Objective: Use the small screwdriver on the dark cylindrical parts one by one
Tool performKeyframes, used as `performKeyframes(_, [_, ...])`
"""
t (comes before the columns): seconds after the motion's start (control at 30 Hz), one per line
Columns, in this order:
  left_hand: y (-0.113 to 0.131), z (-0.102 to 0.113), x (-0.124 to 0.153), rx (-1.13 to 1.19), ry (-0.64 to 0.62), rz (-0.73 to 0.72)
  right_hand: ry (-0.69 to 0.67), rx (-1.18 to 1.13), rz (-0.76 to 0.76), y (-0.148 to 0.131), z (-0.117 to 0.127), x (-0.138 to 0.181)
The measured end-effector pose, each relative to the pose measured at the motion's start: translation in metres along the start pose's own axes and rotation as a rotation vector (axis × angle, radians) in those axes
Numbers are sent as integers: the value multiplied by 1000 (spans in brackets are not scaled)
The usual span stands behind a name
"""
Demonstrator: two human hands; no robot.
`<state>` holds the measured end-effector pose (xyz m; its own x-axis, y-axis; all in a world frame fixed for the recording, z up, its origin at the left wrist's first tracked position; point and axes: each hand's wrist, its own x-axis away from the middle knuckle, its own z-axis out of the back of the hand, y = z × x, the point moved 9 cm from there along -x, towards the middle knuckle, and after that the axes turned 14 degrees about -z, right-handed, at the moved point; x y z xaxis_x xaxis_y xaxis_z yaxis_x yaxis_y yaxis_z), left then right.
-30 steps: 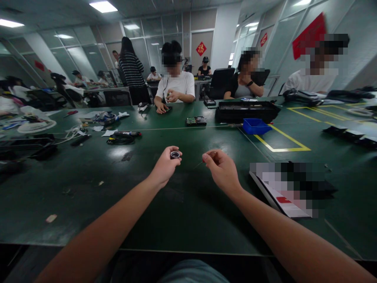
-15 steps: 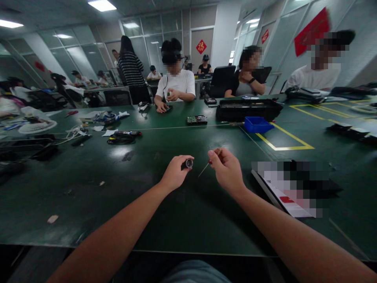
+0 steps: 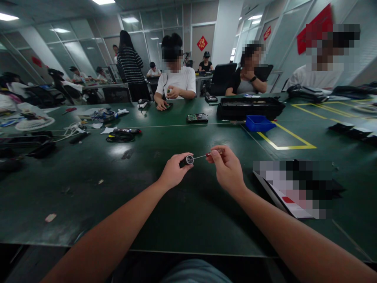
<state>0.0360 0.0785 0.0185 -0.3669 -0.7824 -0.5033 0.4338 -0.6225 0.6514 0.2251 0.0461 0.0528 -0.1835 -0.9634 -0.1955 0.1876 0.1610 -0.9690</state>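
My left hand [image 3: 174, 171] is closed round a small black cylindrical part with a shiny round face [image 3: 188, 160], held above the green table [image 3: 182, 204]. My right hand [image 3: 226, 169] pinches a thin screwdriver with a red handle [image 3: 209, 155]. Its metal shaft points left and its tip touches the round face of the part. Both hands hover over the table's middle, a short way apart.
A blurred flat object [image 3: 294, 186] lies right of my right hand. Farther back are a blue bin [image 3: 259, 123], a long black tray [image 3: 249, 107], a circuit board [image 3: 196, 118] and black cables [image 3: 121, 135]. Several people sit at the table's far side.
My left hand turned the part so its round face points right. My right hand swung the screwdriver tip over to meet it. Both hands drew closer together.
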Motion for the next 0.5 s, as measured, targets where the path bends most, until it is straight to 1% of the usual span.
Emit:
performKeyframes(0.17, [0, 0, 0, 4, -2, -8, 0, 42, 3, 2, 0, -1])
performKeyframes(0.4, [1, -1, 0, -1, -17, -27, 52, 80, -9, 3, 3, -2])
performKeyframes(0.5, [4, -1, 0, -32, -28, -26, 67, 201, 16, -3, 4, -2])
